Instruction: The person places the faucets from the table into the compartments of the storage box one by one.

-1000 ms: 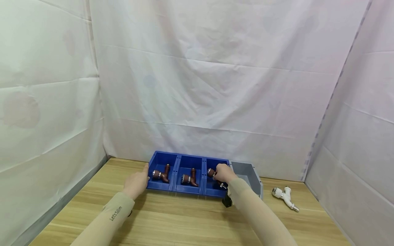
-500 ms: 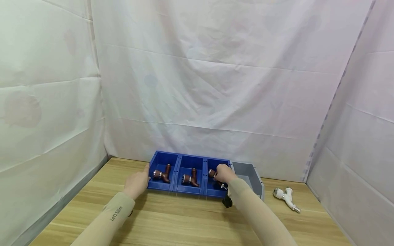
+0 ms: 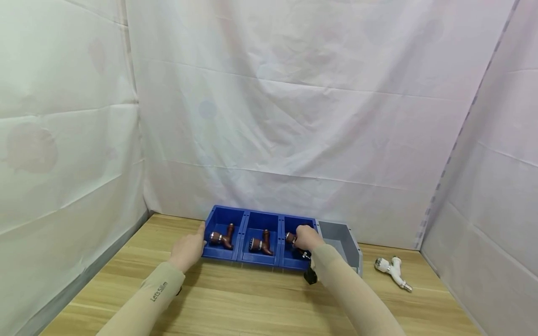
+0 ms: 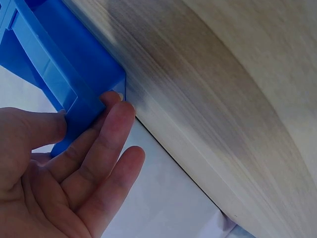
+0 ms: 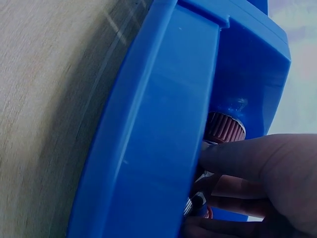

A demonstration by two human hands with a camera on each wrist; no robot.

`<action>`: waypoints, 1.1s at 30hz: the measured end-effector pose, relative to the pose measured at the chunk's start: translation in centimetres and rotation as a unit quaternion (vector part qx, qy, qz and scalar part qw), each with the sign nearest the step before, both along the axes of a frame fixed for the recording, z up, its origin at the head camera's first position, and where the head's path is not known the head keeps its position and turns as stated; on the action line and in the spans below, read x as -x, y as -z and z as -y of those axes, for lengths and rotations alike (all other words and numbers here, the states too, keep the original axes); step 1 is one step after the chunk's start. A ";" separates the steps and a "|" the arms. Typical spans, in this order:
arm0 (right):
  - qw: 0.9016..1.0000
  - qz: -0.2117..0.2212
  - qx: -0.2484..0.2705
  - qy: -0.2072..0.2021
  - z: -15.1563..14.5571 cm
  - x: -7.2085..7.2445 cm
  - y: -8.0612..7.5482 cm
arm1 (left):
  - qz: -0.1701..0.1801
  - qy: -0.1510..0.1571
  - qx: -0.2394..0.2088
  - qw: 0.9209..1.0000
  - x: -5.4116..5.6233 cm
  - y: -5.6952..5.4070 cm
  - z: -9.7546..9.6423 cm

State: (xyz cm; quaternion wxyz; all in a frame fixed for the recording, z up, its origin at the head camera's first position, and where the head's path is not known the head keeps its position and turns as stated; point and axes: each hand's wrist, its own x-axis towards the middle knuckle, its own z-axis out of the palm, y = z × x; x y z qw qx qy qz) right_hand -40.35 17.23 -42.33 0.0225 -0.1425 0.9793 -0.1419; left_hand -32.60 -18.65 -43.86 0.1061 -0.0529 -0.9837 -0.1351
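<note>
My left hand (image 3: 187, 249) pinches the side rim of the leftmost blue bin (image 4: 67, 82) between thumb and index finger, its other fingers extended outside the wall. My right hand (image 3: 308, 238) reaches into the third blue bin (image 5: 153, 134) and grips a brown faucet (image 5: 225, 128) with a ribbed knob and a metal-tipped spout; the hand hides most of its body. A similar brown faucet (image 3: 227, 239) lies in the leftmost bin, and another brown faucet (image 3: 265, 243) lies in the middle blue bin (image 3: 256, 259).
A grey bin (image 3: 354, 252) adjoins the blue row on the right. Beyond it, a white faucet (image 3: 394, 270) lies on the wooden table (image 3: 239, 303). White cloth (image 3: 294, 116) hangs behind the bins and along both sides.
The bins and white faucet sit slightly farther right in the head view. Both hands keep their holds, and the brown faucet stays inside the third bin.
</note>
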 end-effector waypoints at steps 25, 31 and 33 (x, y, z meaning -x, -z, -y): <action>1.000 0.006 -0.019 0.011 0.3 0.5 0.5 | -0.008 0.005 0.009 1.000 0.1 0.1 0.1; 1.000 0.011 -0.019 0.008 0.3 0.6 0.8 | -0.009 0.006 0.005 1.000 -0.2 0.0 0.1; 1.000 0.008 -0.021 0.005 0.3 0.5 0.8 | -0.012 0.007 0.005 1.000 -0.2 -0.1 0.1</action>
